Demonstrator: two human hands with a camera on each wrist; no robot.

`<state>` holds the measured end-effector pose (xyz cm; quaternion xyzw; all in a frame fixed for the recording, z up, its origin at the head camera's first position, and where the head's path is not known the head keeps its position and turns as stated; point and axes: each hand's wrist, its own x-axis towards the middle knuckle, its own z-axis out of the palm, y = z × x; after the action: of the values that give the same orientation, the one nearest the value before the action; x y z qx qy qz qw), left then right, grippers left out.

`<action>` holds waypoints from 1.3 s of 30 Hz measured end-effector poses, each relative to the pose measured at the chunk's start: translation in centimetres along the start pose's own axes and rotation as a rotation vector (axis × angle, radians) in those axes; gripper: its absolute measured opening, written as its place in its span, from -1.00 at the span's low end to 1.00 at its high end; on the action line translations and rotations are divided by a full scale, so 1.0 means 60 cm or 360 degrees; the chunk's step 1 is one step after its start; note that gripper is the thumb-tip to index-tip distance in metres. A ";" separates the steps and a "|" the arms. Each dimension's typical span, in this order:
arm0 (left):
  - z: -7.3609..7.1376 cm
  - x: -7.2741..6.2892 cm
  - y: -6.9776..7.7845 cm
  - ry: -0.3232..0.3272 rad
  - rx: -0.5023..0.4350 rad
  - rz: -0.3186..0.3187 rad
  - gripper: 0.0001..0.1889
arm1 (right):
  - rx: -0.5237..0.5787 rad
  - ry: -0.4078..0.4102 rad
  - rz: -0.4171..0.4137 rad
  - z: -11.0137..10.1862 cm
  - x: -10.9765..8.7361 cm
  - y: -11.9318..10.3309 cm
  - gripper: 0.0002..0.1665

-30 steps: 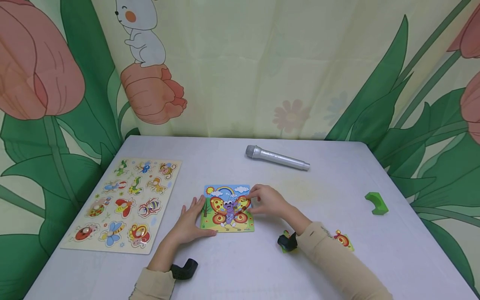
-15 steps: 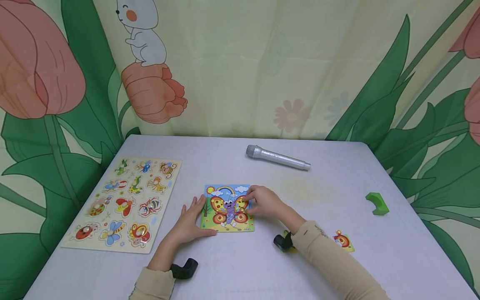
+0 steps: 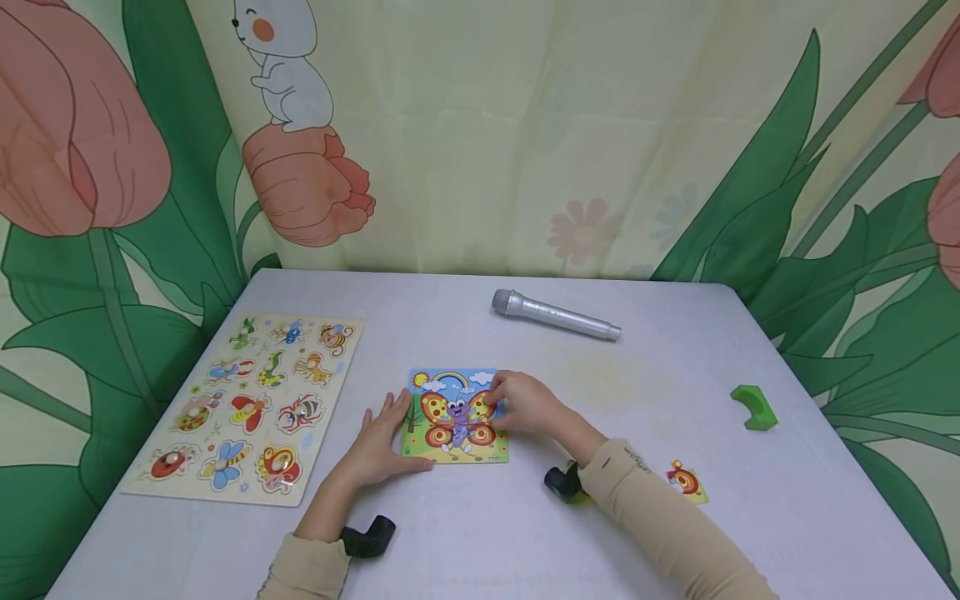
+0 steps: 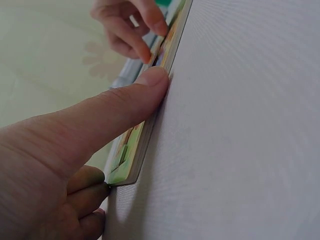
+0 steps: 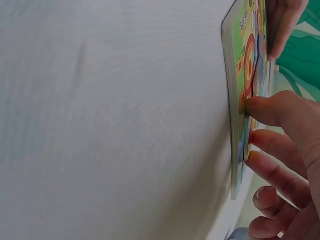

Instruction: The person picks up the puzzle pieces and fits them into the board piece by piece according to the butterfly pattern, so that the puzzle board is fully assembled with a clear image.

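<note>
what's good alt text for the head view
A left hand rests against the left edge of a butterfly puzzle while a right hand touches its right side. Around them on a white table lie an insect board, a silver microphone, a green block and a printed piece.

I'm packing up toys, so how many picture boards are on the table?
2: the insect board lies at the left, and the butterfly board between the left hand and right hand.

The right hand (image 3: 531,404) hides part of the butterfly puzzle (image 3: 456,417); a black camera (image 3: 560,482) partly covers a piece (image 3: 581,498).
</note>
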<state>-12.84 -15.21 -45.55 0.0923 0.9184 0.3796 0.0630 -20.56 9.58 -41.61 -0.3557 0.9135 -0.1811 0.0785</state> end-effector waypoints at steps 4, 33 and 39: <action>0.000 0.000 0.000 0.0000 0.0002 0.0000 0.16 | -0.0038 -0.0014 0.0010 -0.001 -0.001 -0.003 -0.64; -0.001 0.000 -0.001 -0.0006 -0.0011 0.0026 0.16 | 0.0211 0.0110 0.0082 0.003 -0.013 0.007 -0.60; -0.001 0.000 -0.002 -0.0001 -0.0028 0.0013 0.17 | 0.0300 0.0186 0.0099 -0.001 -0.030 0.013 -0.60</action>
<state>-12.87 -15.31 -45.60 0.0957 0.9146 0.3879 0.0626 -19.76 11.36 -41.85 -0.3072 0.9060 -0.2841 0.0639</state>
